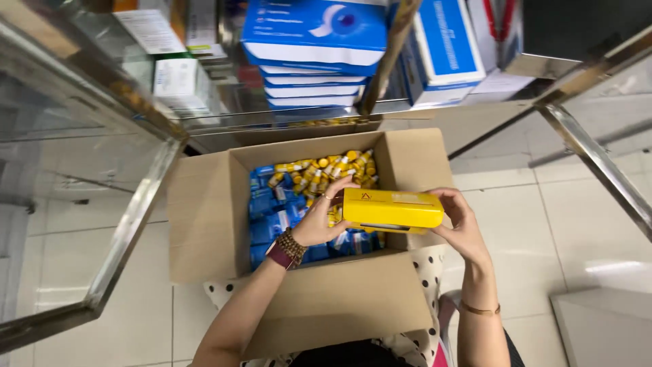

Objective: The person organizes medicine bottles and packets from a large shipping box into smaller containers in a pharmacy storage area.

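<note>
Polka-dot fabric (426, 272) down at the bottom edge, looks like a lap, with an open cardboard carton (204, 217) resting on it. Held just above the carton: a long yellow box (392, 209), gripped at both ends. Left hand (319, 221) curled round the near end, fingers on top, beaded bracelet on that wrist; right hand (463, 228) clamped on the far end.

Progress-wise: seemingly mid-way at best. Only this one box out and in hand; carton full of blue packets (272, 211) on one side and little yellow-capped bottles (326, 170) heaped at the back (way too many to count).

Surroundings: pale tiled floor (570, 224) below, metal-framed glass shelving (129, 217) on the left and ahead, stacked with blue-and-white boxes (316, 47). Probably a shop or stockroom.
</note>
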